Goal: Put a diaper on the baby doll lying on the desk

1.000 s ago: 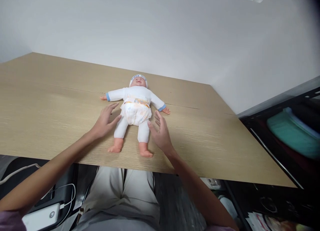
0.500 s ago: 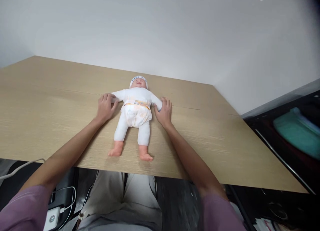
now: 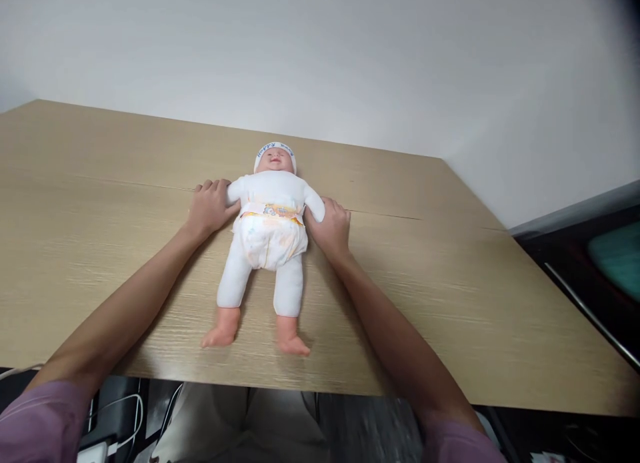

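Note:
A baby doll [image 3: 270,216] in a white suit, a diaper and a white cap lies face up on the wooden table [image 3: 450,283], feet toward me. My left hand [image 3: 209,206] is closed around the doll's arm on the left side. My right hand [image 3: 331,226] is closed around its other arm. Both of the doll's hands are hidden under my fingers. Its legs stretch toward the table's near edge, bare feet pointing outward.
A white wall rises behind the table. A dark shelf [image 3: 590,249] with a teal object [image 3: 617,256] stands at the right. Below the near edge are my lap, white cables [image 3: 125,423] and a white device [image 3: 95,453].
My hands went from open beside the doll's hips up to its arms and closed on them. The doll's arms now sit closer to its body, and the doll lies nearer to me.

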{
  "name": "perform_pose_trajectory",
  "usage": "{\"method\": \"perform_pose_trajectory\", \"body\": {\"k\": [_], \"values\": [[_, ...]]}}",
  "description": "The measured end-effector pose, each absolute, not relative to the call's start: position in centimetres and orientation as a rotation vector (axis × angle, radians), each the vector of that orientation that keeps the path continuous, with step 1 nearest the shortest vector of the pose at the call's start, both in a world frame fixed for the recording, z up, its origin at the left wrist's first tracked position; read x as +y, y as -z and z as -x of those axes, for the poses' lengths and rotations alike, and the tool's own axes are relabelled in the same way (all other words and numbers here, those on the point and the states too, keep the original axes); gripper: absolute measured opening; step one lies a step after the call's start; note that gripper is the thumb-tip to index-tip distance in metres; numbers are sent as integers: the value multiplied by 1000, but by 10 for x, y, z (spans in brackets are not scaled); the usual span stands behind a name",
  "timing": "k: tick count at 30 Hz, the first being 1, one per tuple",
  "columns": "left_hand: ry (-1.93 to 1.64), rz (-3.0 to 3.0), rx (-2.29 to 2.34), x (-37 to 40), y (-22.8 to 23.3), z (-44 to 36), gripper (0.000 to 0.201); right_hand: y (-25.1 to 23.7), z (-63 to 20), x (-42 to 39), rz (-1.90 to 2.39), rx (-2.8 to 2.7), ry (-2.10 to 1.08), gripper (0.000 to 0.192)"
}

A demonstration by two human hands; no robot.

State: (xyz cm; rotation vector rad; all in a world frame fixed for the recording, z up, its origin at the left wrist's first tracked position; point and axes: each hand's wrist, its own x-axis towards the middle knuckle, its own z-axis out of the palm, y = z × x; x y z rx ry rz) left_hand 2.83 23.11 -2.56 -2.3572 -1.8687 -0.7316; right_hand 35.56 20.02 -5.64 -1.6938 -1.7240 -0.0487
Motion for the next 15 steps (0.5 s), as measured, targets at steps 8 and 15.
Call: {"method": "perform_pose_trajectory", "body": {"k": [8,15], "values": [[1100,2369,-2275,136,-49,-53,61,9,-367,157,1548,-1694,-308,46],[886,2800,-2344,-110,-24,-30,59,-48,-412,3,1252,-2005,-567,37]]}}
